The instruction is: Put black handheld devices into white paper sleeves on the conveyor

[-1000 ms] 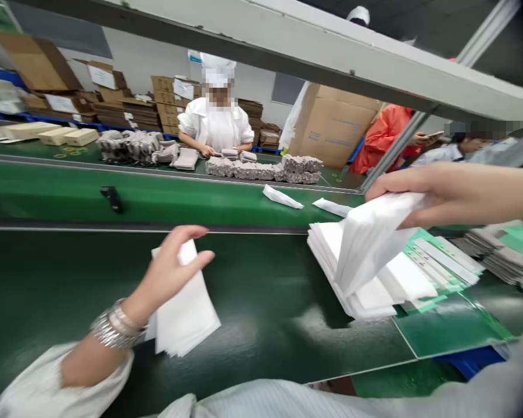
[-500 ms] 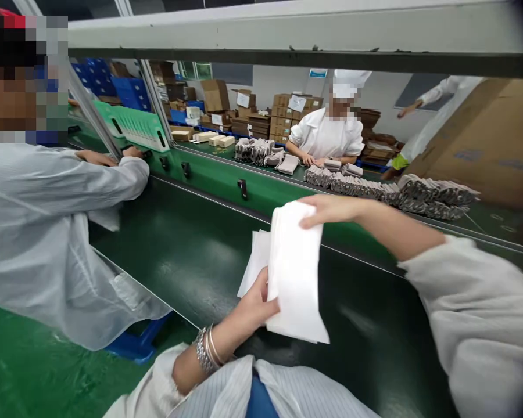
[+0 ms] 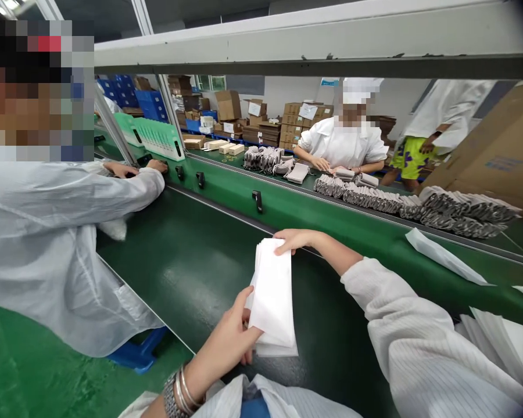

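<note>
Across the top, a chipped white beam (image 3: 287, 43); below it, a green divider (image 3: 226, 188) dotted with black clips (image 3: 257, 201). Beyond, on the far counter (image 3: 218, 157), a long row of grey bundles (image 3: 370, 197) — piled higher toward the right — and pale boxes (image 3: 232, 149) farther left. Behind the bundles, a co-worker (image 3: 337, 139) in white. Farther back, brown cartons (image 3: 303, 122), blue crates (image 3: 150, 104) and, near a huge carton (image 3: 497, 157), a person (image 3: 436, 128) in yellow patterned shorts. At left, another co-worker (image 3: 47, 232) in a pale coat, leaning toward a green slotted rack (image 3: 161, 139) — blue stool (image 3: 143, 355) below, on green floor (image 3: 21, 371).
</note>
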Tool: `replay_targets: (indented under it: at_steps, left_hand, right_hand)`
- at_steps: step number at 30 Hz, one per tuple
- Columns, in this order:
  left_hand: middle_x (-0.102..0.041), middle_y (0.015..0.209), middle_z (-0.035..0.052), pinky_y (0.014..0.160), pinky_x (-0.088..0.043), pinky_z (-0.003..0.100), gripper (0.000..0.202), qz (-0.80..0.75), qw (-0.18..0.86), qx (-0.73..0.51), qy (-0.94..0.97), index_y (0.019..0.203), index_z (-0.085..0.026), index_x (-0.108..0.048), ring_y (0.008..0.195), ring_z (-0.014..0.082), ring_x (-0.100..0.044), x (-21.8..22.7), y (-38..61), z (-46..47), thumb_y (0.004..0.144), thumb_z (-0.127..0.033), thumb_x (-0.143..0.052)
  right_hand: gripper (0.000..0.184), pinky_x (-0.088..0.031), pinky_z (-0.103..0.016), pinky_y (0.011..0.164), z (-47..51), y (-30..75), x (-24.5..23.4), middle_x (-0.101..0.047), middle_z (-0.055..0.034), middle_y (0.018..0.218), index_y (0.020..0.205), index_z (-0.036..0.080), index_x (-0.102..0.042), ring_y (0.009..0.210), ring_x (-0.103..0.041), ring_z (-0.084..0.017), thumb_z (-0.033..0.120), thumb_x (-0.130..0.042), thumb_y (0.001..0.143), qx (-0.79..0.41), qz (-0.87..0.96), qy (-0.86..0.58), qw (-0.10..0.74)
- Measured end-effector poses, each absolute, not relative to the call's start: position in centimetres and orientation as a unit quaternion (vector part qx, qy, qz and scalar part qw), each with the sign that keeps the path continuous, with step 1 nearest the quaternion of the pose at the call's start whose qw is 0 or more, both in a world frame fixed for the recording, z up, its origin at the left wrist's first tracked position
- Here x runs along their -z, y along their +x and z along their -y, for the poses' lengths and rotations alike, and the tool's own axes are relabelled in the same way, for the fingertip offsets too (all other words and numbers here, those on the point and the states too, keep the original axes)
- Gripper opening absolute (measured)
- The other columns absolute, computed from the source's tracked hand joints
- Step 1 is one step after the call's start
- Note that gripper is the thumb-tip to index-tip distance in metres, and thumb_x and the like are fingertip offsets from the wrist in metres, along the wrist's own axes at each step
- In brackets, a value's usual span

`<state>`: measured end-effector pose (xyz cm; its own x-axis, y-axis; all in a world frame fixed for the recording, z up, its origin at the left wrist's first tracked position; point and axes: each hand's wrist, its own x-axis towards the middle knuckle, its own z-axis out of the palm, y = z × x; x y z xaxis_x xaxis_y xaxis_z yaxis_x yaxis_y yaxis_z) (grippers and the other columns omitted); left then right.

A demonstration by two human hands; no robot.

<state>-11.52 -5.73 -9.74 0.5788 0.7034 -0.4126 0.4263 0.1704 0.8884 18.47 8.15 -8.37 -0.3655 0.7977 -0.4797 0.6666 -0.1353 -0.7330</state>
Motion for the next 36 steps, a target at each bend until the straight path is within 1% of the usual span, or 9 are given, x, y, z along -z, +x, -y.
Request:
replay_targets:
  at_steps: [3,6,10,15,19,24,30,34,36]
  left_hand:
    - [-0.065,0.095,0.0032,0.059,-0.049,0.026,0.051,-0.457,0.490,-0.123,0.732,0.140,-0.027,-0.042,0.064,0.0147,-0.062,8.4,-12.9,4.5,0.089,-0.029,-0.048]
    - [-0.061,0.112,0.0049,0.087,-0.050,0.033,0.037,-0.448,0.411,-0.197,0.769,0.126,-0.026,-0.055,0.097,0.0195,-0.061,7.9,-13.0,2.4,0.092,-0.026,-0.040]
    - [-0.042,0.141,0.0053,0.115,-0.033,0.041,0.039,-0.412,0.403,-0.343,0.742,0.133,-0.028,-0.047,0.134,0.0212,-0.040,9.9,-9.9,-0.4,0.094,-0.029,-0.042]
    - [-0.017,0.155,0.0096,0.124,-0.017,0.047,0.053,-0.388,0.458,-0.329,0.729,0.144,-0.025,-0.029,0.148,0.0241,-0.015,13.1,-5.6,-1.0,0.096,-0.039,-0.046]
    - [-0.013,0.157,0.0088,0.123,-0.019,0.049,0.056,-0.384,0.442,-0.331,0.740,0.144,-0.027,-0.029,0.149,0.0254,-0.013,13.7,-5.3,-1.8,0.093,-0.037,-0.052]
    - [-0.043,0.135,0.0094,0.110,-0.039,0.043,0.041,-0.399,0.365,-0.350,0.765,0.124,-0.023,-0.051,0.129,0.0251,-0.043,12.2,-5.5,-7.3,0.086,-0.034,-0.060]
    - [-0.055,0.103,0.0058,0.080,-0.048,0.035,0.045,-0.397,0.302,-0.182,0.848,0.102,-0.020,-0.062,0.097,0.0246,-0.056,10.0,-4.0,-12.1,0.068,-0.045,-0.078]
    - [-0.054,0.080,0.0000,0.067,-0.038,0.026,0.013,-0.362,0.284,-0.184,0.869,0.079,-0.019,-0.059,0.076,0.0158,-0.053,10.0,-3.2,-12.3,0.082,-0.030,-0.065]
    - [-0.052,0.073,-0.0005,0.065,-0.034,0.027,0.020,-0.352,0.244,-0.218,0.877,0.071,-0.017,-0.054,0.072,0.0143,-0.051,10.1,-3.0,-12.1,0.090,-0.025,-0.054]
  right_hand:
    - [0.043,-0.052,-0.036,0.087,-6.7,18.6,10.3,-0.063,-0.0080,0.113,0.107,0.021,-0.059,0.103,-0.061,-0.026,0.050,-0.069,0.076,-0.369,0.645,-0.642,0.189]
    - [0.040,-0.043,-0.036,0.104,-4.6,17.7,13.0,-0.057,-0.0076,0.124,0.116,0.023,-0.050,0.115,-0.055,-0.022,0.052,-0.044,0.090,-0.286,0.572,-0.679,0.361]
    - [0.049,-0.033,-0.035,0.115,-3.4,14.9,15.7,-0.042,-0.0068,0.144,0.131,0.027,-0.036,0.136,-0.039,-0.019,0.056,-0.021,0.095,-0.271,0.503,-0.671,0.472]
    - [0.049,-0.030,-0.034,0.118,-3.8,12.2,16.1,-0.039,-0.0052,0.147,0.133,0.028,-0.034,0.139,-0.035,-0.017,0.056,-0.017,0.096,-0.294,0.494,-0.645,0.504]
    - [0.047,-0.033,-0.033,0.115,-4.9,13.6,15.2,-0.043,-0.0056,0.143,0.131,0.028,-0.039,0.136,-0.039,-0.018,0.055,-0.021,0.097,-0.293,0.534,-0.635,0.475]
    - [0.042,-0.040,-0.033,0.107,-11.3,18.4,13.2,-0.050,-0.0108,0.134,0.122,0.019,-0.049,0.120,-0.052,-0.020,0.044,-0.046,0.087,-0.229,0.544,-0.694,0.412]
    - [0.067,-0.040,-0.052,0.102,-19.8,20.4,11.8,-0.051,-0.0181,0.132,0.134,0.015,-0.041,0.121,-0.051,-0.035,0.041,-0.066,0.078,-0.187,0.513,-0.790,0.279]
    - [0.067,-0.039,-0.054,0.102,-21.3,20.3,12.7,-0.047,-0.0198,0.137,0.142,0.017,-0.033,0.120,-0.053,-0.036,0.022,-0.060,0.081,-0.196,0.501,-0.792,0.288]
    - [0.064,-0.044,-0.047,0.099,-20.8,20.5,13.2,-0.051,-0.0180,0.134,0.145,0.017,-0.026,0.115,-0.058,-0.029,0.020,-0.051,0.086,-0.209,0.497,-0.785,0.306]
